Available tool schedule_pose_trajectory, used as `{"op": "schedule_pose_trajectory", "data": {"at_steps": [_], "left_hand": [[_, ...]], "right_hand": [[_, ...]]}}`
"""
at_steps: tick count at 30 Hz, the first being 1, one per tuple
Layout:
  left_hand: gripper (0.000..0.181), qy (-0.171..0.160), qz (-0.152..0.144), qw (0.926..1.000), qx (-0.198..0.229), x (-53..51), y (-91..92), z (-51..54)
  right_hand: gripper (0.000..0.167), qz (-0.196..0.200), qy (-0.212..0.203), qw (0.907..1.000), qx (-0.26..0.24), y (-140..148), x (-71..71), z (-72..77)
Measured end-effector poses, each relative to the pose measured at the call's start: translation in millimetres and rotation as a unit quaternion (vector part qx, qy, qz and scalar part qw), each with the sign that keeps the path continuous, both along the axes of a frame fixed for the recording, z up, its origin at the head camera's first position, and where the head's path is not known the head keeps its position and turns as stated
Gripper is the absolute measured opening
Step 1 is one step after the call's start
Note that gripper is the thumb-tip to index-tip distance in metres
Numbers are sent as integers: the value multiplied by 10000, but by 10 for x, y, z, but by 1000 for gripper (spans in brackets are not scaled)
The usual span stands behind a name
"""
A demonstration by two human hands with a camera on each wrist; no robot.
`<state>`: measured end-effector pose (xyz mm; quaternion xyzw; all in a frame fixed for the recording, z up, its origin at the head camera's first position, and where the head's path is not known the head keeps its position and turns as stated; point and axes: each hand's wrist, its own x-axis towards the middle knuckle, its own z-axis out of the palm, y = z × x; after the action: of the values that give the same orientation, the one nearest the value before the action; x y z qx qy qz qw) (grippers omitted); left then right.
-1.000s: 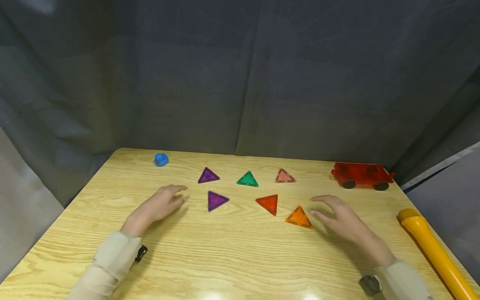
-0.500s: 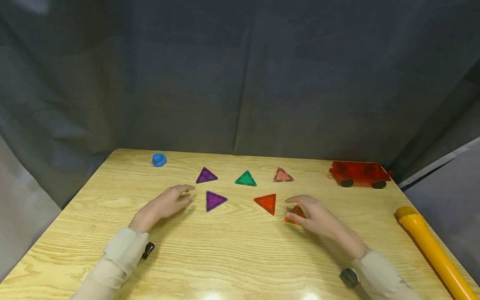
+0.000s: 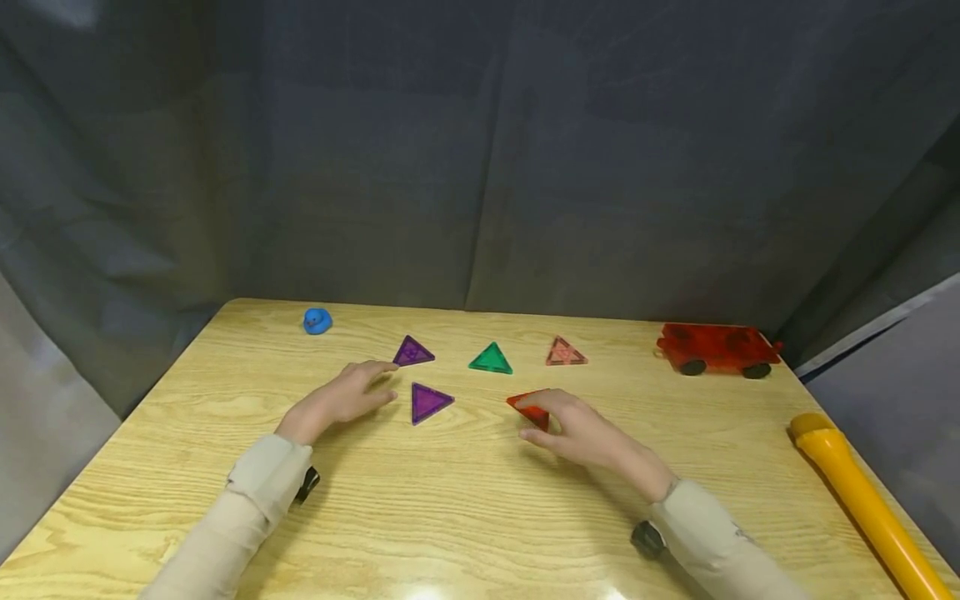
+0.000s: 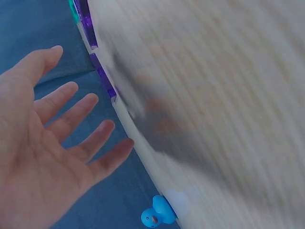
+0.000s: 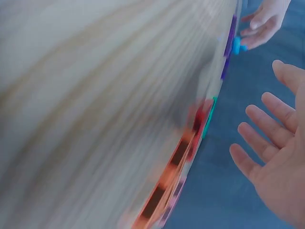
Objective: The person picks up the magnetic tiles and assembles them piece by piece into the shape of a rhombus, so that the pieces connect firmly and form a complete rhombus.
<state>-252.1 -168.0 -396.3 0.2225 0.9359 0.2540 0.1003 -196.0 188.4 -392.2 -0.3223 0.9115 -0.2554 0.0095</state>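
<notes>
My left hand [image 3: 341, 402] hovers above the table, its fingertips beside two purple triangle tiles, one farther back [image 3: 412, 352] and one nearer [image 3: 430, 403]. The left wrist view shows its fingers [image 4: 78, 114] spread and holding nothing. Over the red triangle tile [image 3: 537, 416] is my right hand [image 3: 588, 433], which partly covers it. Its fingers [image 5: 269, 125] are extended and apart from the tiles in the right wrist view. An orange triangle tile [image 5: 167, 179] shows there, but in the head view the right hand hides it. Behind lie a green triangle tile [image 3: 492, 358] and a pink one [image 3: 566, 352].
A small blue toy duck [image 3: 317, 321] sits at the back left of the wooden table [image 3: 420, 508]. At the back right stands a red toy wagon [image 3: 717, 348] with black wheels. A yellow tube [image 3: 862, 492] lies along the right edge. Dark cloth [image 3: 480, 167] hangs behind.
My right hand has moved left, passing over the orange tile to above the red one. The left hand has shifted slightly right, towards the purple tiles. The tiles appear unmoved.
</notes>
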Motion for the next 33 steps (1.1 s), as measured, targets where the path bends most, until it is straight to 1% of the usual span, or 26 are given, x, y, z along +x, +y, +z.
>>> {"op": "schedule_pose_trajectory", "data": {"at_steps": [3, 7, 10, 14, 18, 24, 26, 33], "left_hand": [[53, 10, -75, 10000, -22, -35, 15, -8], [53, -111, -95, 9999, -32, -69, 31, 5], [54, -215, -57, 9997, -74, -95, 39, 6], [54, -295, -8, 9995, -103, -124, 41, 3], [55, -309, 21, 9994, -169, -154, 40, -4], [56, -367, 90, 9990, -250, -197, 62, -22], [57, -394, 126, 9988, -267, -204, 71, -27], [58, -318, 198, 9985, -388, -221, 110, -41]], "right_hand": [[46, 95, -202, 9997, 51, -117, -5, 23], [48, 230, -509, 9984, 70, -260, -26, 32], [49, 328, -656, 9973, 60, -359, -51, 22], [51, 372, -780, 9961, 168, -468, -88, 0], [54, 392, -946, 9943, 300, -556, -130, -34], [58, 456, -1277, 9901, 356, -675, -193, -65], [59, 472, -1330, 9893, 373, -709, -211, -73], [61, 539, -1318, 9886, 484, -811, -275, -97]]}}
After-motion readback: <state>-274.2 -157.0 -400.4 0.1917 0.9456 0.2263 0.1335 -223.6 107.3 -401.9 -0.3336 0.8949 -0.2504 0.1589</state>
